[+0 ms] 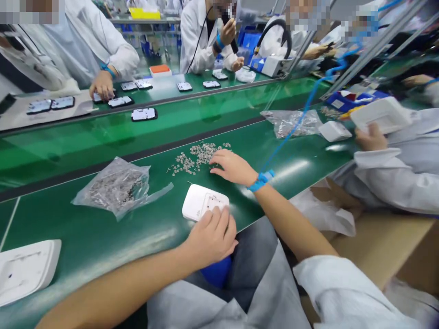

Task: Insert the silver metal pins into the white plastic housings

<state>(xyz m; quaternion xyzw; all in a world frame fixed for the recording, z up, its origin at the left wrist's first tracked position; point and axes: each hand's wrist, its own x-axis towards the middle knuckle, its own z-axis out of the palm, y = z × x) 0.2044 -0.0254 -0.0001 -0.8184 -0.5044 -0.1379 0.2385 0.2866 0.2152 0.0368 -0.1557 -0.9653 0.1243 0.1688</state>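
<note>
Green desk (pixel 164 221) extends in front of both of the person's hands. Clear plastic bag (pixel 111 189), metal bits inside, lies left of the hands. Left hand (pixel 213 235): fingers bent, tips on the near end of a white case (pixel 197 201); grip beneath hidden. Right hand (pixel 236 167): loosely curled, blue wrist strap (pixel 261 181) worn, fingertips at the right side of scattered small metal pieces (pixel 202 154); cannot tell whether one is pinched.
</note>
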